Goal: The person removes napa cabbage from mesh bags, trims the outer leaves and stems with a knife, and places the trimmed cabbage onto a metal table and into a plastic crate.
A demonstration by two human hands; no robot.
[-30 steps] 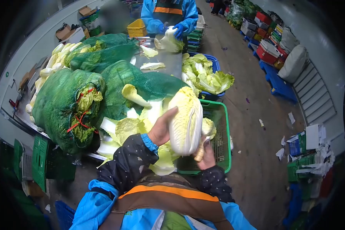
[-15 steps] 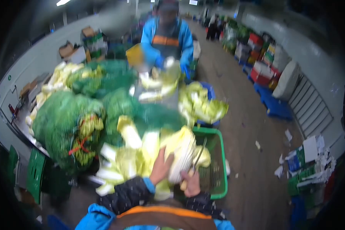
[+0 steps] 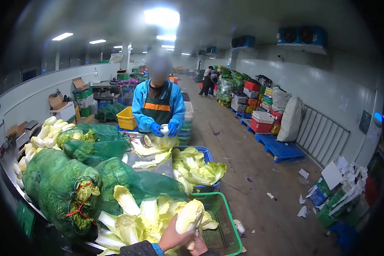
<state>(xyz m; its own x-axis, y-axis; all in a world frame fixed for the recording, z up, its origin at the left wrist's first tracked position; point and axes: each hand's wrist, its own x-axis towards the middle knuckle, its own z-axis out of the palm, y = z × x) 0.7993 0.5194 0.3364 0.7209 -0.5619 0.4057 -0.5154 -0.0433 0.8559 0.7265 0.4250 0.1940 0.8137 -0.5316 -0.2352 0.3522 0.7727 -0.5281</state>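
Note:
A pale napa cabbage point(image 3: 189, 217) is held at the bottom of the view, tilted over the near side of the green crate. My left hand point(image 3: 174, 234) is closed around its left side. My right hand point(image 3: 199, 245) is closed at the cabbage's lower end, with the light handle of a knife point(image 3: 191, 245) in its fingers. The blade is mostly hidden behind the cabbage. Loose cabbage leaves point(image 3: 149, 215) lie piled left of my hands.
The green crate point(image 3: 232, 226) stands right of my hands. Green mesh sacks of cabbages point(image 3: 55, 187) fill the table's left. Across the table point(image 3: 164, 167), a person in blue gloves point(image 3: 162, 129) handles a cabbage. A blue crate point(image 3: 207, 154) holds leaves.
My view has tilted up, so my hands and the cabbage sit lower in it. The knife blade, visible before, is now mostly hidden. The co-worker's hands have come together on a cabbage.

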